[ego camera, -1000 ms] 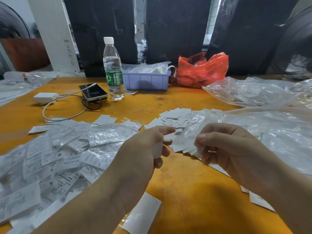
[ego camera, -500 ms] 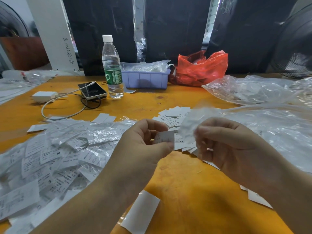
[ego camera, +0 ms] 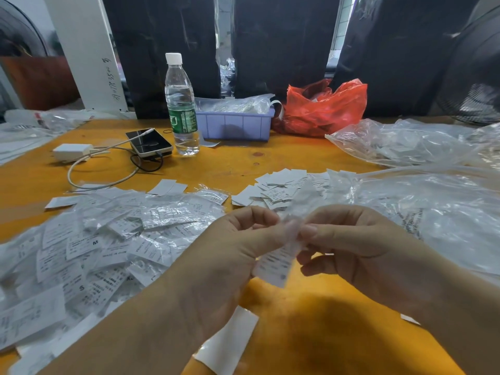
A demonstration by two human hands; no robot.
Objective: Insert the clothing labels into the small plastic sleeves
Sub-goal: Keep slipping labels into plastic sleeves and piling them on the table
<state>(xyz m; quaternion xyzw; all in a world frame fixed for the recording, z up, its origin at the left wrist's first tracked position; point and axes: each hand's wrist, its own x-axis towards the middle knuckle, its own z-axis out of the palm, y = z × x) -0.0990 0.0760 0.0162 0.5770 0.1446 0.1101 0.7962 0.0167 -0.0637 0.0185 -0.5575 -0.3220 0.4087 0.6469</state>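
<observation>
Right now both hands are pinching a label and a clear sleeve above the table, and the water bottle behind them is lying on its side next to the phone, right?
Not quite. The head view shows the water bottle standing upright, cap on, beside the phone. The rest holds: the left hand and right hand pinch the label and clear sleeve above the table.

Light is moderate and soft, seemingly from overhead, with pale daylight leaking through narrow gaps between the dark hangings behind the water bottle. The orange table shows a broad, soft-edged shadow under the hands. Clear plastic bags to the right of the bottle carry white glare patches. The label pinched between the hands is smeared by motion blur, its print unreadable. Wide-angle distortion bends and stretches the frame edges; the far corners fall dark.
</observation>
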